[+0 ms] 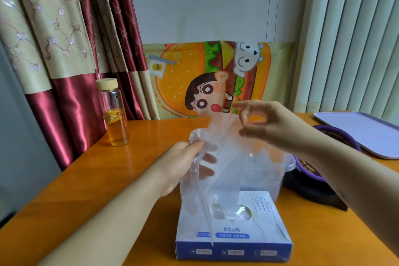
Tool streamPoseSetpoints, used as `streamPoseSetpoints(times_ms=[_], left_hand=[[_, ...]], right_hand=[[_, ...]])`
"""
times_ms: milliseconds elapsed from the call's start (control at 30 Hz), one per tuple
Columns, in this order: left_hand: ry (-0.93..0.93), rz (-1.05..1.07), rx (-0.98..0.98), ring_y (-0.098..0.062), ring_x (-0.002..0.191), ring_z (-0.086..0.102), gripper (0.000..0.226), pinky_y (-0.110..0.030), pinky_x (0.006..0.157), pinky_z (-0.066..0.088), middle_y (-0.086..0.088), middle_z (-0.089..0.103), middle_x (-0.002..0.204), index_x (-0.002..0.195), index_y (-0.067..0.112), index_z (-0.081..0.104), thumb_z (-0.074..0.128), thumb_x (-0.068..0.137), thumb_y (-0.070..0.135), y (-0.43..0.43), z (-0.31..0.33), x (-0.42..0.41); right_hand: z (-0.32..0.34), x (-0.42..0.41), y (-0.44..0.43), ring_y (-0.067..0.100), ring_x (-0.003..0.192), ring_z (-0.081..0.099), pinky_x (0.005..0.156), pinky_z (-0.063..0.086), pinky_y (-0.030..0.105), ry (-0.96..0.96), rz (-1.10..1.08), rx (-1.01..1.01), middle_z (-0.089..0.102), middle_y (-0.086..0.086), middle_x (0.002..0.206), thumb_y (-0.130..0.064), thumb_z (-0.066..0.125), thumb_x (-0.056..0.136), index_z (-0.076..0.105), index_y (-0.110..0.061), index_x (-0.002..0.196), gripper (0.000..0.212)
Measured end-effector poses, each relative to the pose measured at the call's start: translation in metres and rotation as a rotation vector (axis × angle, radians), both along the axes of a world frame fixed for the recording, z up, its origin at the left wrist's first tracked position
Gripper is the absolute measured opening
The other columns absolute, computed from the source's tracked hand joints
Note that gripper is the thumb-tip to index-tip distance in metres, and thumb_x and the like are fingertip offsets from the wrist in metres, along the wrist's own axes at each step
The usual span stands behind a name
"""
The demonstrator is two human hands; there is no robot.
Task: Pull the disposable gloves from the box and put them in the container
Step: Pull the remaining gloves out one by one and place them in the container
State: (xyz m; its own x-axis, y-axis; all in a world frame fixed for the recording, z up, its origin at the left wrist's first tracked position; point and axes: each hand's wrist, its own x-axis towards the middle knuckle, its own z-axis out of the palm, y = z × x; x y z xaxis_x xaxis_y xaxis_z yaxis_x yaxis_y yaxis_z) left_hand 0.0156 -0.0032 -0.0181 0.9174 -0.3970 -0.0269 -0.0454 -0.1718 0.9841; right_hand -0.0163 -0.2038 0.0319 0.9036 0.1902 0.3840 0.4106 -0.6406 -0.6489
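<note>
A blue and white glove box (234, 242) lies on the orange table near the front edge, its oval top slot showing clear film. A clear disposable glove (222, 157) hangs stretched above the box. My left hand (185, 164) pinches its left edge, with the fingers seen through the film. My right hand (265, 123) is higher and to the right, thumb and fingers curled at the glove's top edge; whether it grips the film is unclear. Behind the glove stands a clear plastic container (280, 170), partly hidden by the film and my right arm.
A glass bottle (114, 114) of amber liquid with a pale lid stands at the left by the curtain. A purple and black object (319, 170) sits right of the container. A lilac tray (364, 131) lies far right. A cartoon poster (207, 80) leans on the wall.
</note>
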Motion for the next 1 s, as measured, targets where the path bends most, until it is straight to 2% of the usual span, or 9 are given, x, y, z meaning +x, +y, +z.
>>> streamPoseSetpoints(times_ms=[167, 300, 367, 467, 533, 667, 767, 867, 1000], left_hand=[[0.047, -0.100, 0.043, -0.014, 0.072, 0.069, 0.034, -0.028, 0.069, 0.058, 0.004, 0.072, 0.083, 0.102, 0.018, 0.069, 0.038, 0.102, 0.032, 0.013, 0.002, 0.011], [0.103, -0.215, 0.003, -0.014, 0.084, 0.067, 0.036, -0.029, 0.075, 0.055, 0.004, 0.072, 0.093, 0.109, 0.016, 0.068, 0.043, 0.094, 0.037, 0.025, 0.000, 0.025], [0.161, -0.226, -0.021, -0.019, 0.097, 0.067, 0.043, -0.035, 0.089, 0.052, -0.002, 0.072, 0.105, 0.113, 0.011, 0.067, 0.047, 0.088, 0.040, 0.039, -0.006, 0.037], [0.218, -0.094, 0.003, -0.024, 0.104, 0.065, 0.044, -0.044, 0.101, 0.046, -0.008, 0.070, 0.112, 0.116, 0.009, 0.067, 0.054, 0.087, 0.039, 0.063, -0.015, 0.050], [0.133, 0.157, 0.061, -0.019, 0.097, 0.064, 0.032, -0.042, 0.097, 0.049, -0.003, 0.068, 0.105, 0.114, 0.014, 0.068, 0.054, 0.093, 0.034, 0.072, -0.018, 0.057], [-0.364, 0.514, 0.125, -0.008, 0.099, 0.060, 0.020, -0.027, 0.089, 0.047, 0.007, 0.064, 0.109, 0.110, 0.027, 0.063, 0.047, 0.100, 0.023, 0.071, -0.005, 0.063], [-0.653, 0.406, 0.179, -0.001, 0.093, 0.060, 0.016, -0.020, 0.083, 0.048, 0.015, 0.065, 0.099, 0.099, 0.033, 0.063, 0.052, 0.096, 0.021, 0.054, 0.008, 0.056], [-0.793, 0.246, 0.343, 0.006, 0.092, 0.055, 0.018, -0.004, 0.080, 0.042, 0.018, 0.062, 0.102, 0.108, 0.028, 0.065, 0.054, 0.096, 0.020, 0.034, 0.010, 0.052], [-0.656, -0.029, 0.654, -0.006, 0.126, 0.043, 0.037, -0.021, 0.101, 0.034, 0.012, 0.045, 0.138, 0.134, 0.031, 0.052, 0.051, 0.098, 0.034, 0.014, -0.001, 0.064]], right_hand=[[0.018, 0.010, 0.004, -0.018, 0.112, 0.035, 0.095, 0.024, 0.011, 0.047, 0.110, -0.462, 0.046, -0.029, 0.119, -0.017, 0.068, 0.085, 0.064, -0.045, 0.078, 0.029], [0.021, 0.031, 0.015, -0.009, 0.094, 0.061, 0.088, 0.042, 0.006, 0.084, 0.189, -0.420, 0.067, -0.026, 0.099, -0.017, 0.070, 0.083, 0.067, -0.043, 0.088, 0.027], [0.022, 0.039, 0.016, -0.007, 0.088, 0.065, 0.081, 0.046, 0.005, 0.115, 0.209, -0.323, 0.070, -0.025, 0.091, -0.011, 0.071, 0.082, 0.068, -0.040, 0.086, 0.029], [0.019, 0.050, 0.017, -0.008, 0.098, 0.062, 0.086, 0.045, 0.008, 0.113, 0.206, -0.272, 0.068, -0.023, 0.104, -0.009, 0.072, 0.080, 0.069, -0.037, 0.100, 0.034], [0.015, 0.056, 0.018, -0.009, 0.105, 0.058, 0.091, 0.043, 0.007, 0.126, 0.193, -0.268, 0.063, -0.021, 0.118, -0.009, 0.072, 0.080, 0.066, -0.033, 0.114, 0.042], [0.005, 0.067, 0.032, -0.021, 0.086, 0.056, 0.090, 0.042, 0.009, 0.154, 0.205, -0.280, 0.056, -0.021, 0.129, -0.010, 0.073, 0.078, 0.058, -0.031, 0.129, 0.057], [0.000, 0.079, 0.044, -0.004, 0.085, 0.062, 0.095, 0.046, 0.026, 0.153, 0.164, -0.223, 0.053, -0.017, 0.132, -0.011, 0.075, 0.077, 0.053, -0.034, 0.132, 0.064], [-0.001, 0.090, 0.043, -0.003, 0.069, 0.063, 0.079, 0.048, 0.022, 0.155, 0.119, -0.047, 0.058, -0.008, 0.120, -0.006, 0.074, 0.076, 0.047, -0.030, 0.138, 0.072], [-0.014, 0.097, 0.018, 0.011, 0.074, 0.071, 0.078, 0.057, 0.028, 0.248, -0.057, -0.025, 0.060, 0.005, 0.123, -0.004, 0.073, 0.078, 0.036, -0.024, 0.145, 0.079]])
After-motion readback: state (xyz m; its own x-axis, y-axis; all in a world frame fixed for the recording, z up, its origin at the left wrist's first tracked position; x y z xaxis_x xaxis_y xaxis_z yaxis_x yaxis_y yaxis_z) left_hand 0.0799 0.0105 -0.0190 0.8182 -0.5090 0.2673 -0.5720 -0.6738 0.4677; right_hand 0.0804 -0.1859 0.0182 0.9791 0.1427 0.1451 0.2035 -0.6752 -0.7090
